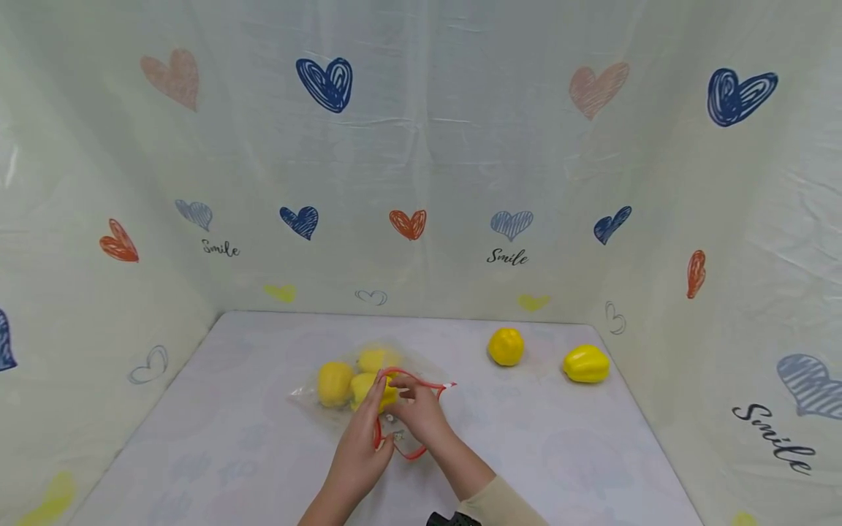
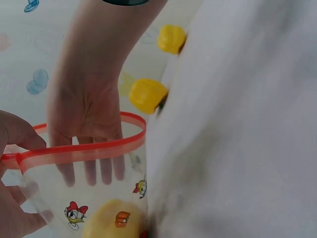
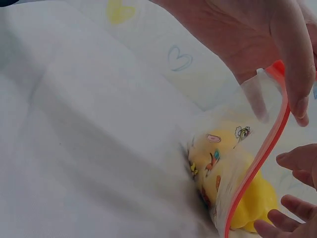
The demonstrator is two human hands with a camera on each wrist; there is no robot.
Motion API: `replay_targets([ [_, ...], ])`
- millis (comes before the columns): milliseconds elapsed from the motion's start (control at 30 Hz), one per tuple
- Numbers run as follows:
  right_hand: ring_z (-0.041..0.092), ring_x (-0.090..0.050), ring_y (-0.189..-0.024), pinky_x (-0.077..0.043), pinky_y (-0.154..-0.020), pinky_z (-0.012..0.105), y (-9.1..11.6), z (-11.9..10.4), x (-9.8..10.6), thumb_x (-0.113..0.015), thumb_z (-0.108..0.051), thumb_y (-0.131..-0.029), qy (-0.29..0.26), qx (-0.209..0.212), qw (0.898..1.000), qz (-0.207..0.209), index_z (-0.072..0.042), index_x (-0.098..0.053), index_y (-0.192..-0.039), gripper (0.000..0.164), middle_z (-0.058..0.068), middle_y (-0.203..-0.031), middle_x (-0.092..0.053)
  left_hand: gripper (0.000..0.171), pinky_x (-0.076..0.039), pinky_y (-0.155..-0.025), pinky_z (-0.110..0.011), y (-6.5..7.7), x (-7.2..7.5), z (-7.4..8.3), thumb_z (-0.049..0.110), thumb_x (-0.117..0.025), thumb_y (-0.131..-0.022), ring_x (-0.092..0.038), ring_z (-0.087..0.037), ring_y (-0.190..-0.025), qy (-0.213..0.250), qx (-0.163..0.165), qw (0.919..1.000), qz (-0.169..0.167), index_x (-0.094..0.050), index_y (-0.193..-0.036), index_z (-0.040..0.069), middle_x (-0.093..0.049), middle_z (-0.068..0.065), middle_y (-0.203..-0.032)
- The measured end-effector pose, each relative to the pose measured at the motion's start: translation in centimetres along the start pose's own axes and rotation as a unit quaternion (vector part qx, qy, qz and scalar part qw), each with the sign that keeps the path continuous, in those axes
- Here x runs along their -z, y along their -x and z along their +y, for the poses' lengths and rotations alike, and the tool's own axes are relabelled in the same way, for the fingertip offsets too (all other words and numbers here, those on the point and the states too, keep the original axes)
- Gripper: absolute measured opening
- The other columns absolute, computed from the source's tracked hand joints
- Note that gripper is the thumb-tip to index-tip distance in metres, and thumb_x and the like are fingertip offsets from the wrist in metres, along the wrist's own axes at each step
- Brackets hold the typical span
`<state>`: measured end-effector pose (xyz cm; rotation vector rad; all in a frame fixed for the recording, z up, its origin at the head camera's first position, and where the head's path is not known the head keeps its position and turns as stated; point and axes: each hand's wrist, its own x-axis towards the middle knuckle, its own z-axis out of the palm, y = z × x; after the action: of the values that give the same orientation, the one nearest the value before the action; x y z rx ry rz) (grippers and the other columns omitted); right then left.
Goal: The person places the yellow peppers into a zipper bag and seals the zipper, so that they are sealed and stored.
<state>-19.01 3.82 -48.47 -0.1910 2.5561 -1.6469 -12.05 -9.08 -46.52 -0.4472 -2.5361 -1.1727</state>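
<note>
A clear zip bag with a red rim and cartoon prints lies on the table, its mouth facing me. Inside are several yellow pieces; the nearest looks like a yellow bell pepper, while a rounder yellow one shows only through the plastic. My left hand holds the bag's left edge, thumb and fingers about the rim. Through the mouth reaches my right hand; its fingers extend loosely inside the bag and hold nothing. The fingertips appear apart from the nearest pepper in the right wrist view.
Two yellow bell peppers lie outside the bag: one near the table's back edge, another at the right edge. Heart-printed sheeting stands around the white table at the back and sides.
</note>
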Motion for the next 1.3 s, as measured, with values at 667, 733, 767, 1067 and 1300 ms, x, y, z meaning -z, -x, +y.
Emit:
replay_targets([
  [667,0.028,-0.063,-0.100,-0.056,-0.084,0.033,2.5,0.8,4.8,-0.074,-0.008,-0.085,-0.081,0.041,0.995,-0.033,-0.002,-0.066,-0.117,0.033,0.017,-0.113,-0.064,0.092,-0.036,-0.107,-0.049,-0.5,-0.2,0.2,-0.012,-0.071,-0.073,-0.034,-0.027,-0.139,0.012,0.023,0.9996,-0.014,-0.030,-0.153,0.008,-0.022,0.001,-0.161],
  [733,0.031,-0.062,-0.100,-0.056,-0.083,0.032,2.8,0.5,5.6,-0.073,-0.006,-0.085,-0.085,0.043,0.995,-0.028,0.000,-0.065,-0.116,0.033,0.018,-0.113,-0.063,0.091,-0.035,-0.107,-0.049,-0.6,-0.2,0.3,-0.011,-0.071,-0.074,-0.034,-0.027,-0.140,0.013,0.027,0.9994,-0.016,-0.030,-0.153,0.007,-0.022,0.001,-0.161],
  [767,0.031,-0.062,-0.100,-0.056,-0.083,0.032,2.9,0.5,5.9,-0.073,-0.005,-0.085,-0.088,0.044,0.995,-0.025,0.001,-0.065,-0.116,0.032,0.018,-0.112,-0.063,0.091,-0.035,-0.108,-0.049,-0.6,-0.2,0.3,-0.011,-0.072,-0.074,-0.033,-0.027,-0.140,0.013,0.027,0.9994,-0.016,-0.030,-0.153,0.007,-0.022,0.001,-0.161],
  [1067,0.027,-0.061,-0.101,-0.056,-0.082,0.029,2.9,1.7,8.5,-0.074,-0.008,-0.085,-0.094,0.032,0.995,0.022,-0.003,-0.067,-0.114,0.030,0.015,-0.113,-0.064,0.093,-0.034,-0.108,-0.049,-1.0,-0.4,0.6,-0.012,-0.071,-0.075,-0.032,-0.027,-0.141,0.019,0.061,0.9976,-0.027,-0.028,-0.154,0.010,-0.019,0.005,-0.161],
  [1300,0.026,-0.062,-0.101,-0.054,-0.084,0.027,2.3,2.4,11.0,-0.075,-0.007,-0.084,-0.080,0.036,0.990,0.108,-0.005,-0.069,-0.109,0.026,0.011,-0.110,-0.066,0.092,-0.033,-0.109,-0.047,-0.9,-0.5,0.5,-0.010,-0.071,-0.076,-0.030,-0.025,-0.142,0.023,0.074,0.9964,-0.035,-0.028,-0.154,0.012,-0.018,0.005,-0.161],
])
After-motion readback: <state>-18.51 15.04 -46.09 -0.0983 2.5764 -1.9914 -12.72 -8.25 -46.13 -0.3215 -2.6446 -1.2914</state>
